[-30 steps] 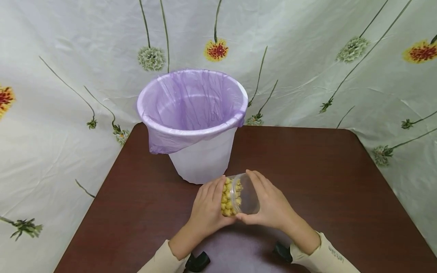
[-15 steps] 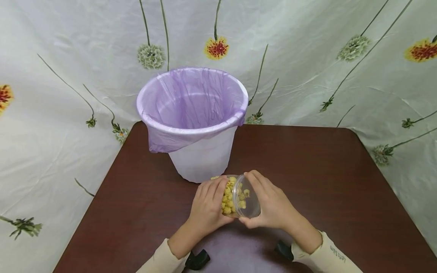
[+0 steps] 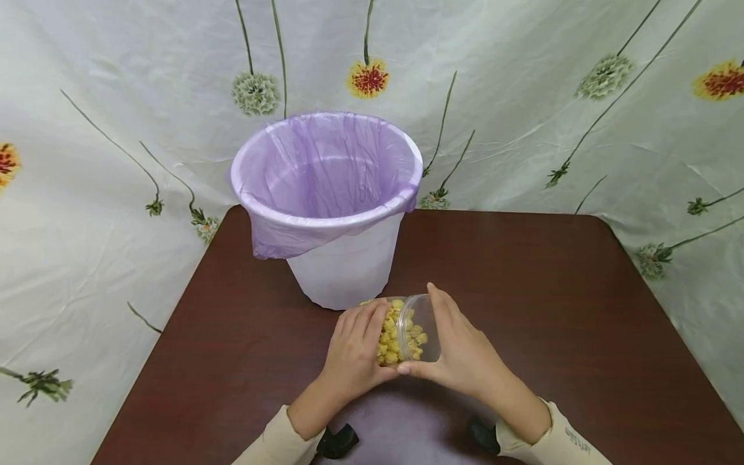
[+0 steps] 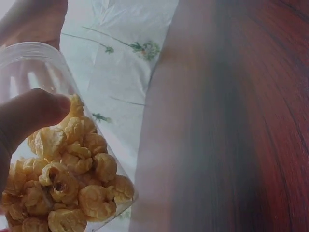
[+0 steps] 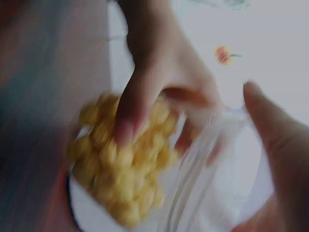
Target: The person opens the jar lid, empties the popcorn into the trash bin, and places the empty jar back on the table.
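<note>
A clear plastic jar of yellow popcorn point(image 3: 391, 339) is held tilted on its side above the table, in front of the bin. My left hand point(image 3: 356, 345) grips the jar's body, its thumb point(image 4: 41, 113) pressed along the wall in the left wrist view. The jar's transparent round end point(image 3: 429, 329), with a ridged ring, faces right. My right hand point(image 3: 467, 355) is around that end with fingers straight and spread, thumb low near the ring. In the right wrist view a raised finger point(image 5: 270, 116) stands off the clear rim point(image 5: 193, 164); that view is blurred.
A white bin point(image 3: 354, 271) lined with a purple bag point(image 3: 290, 239) stands at the back left of the dark brown table point(image 3: 523, 278). A flower-patterned cloth point(image 3: 511, 97) hangs behind. Black wrist mounts point(image 3: 337, 442) show by the sleeves.
My right hand has loosened at the jar's clear end, its fingers straightening and lifting. The popcorn has shifted toward that end. My left hand keeps its grip.
</note>
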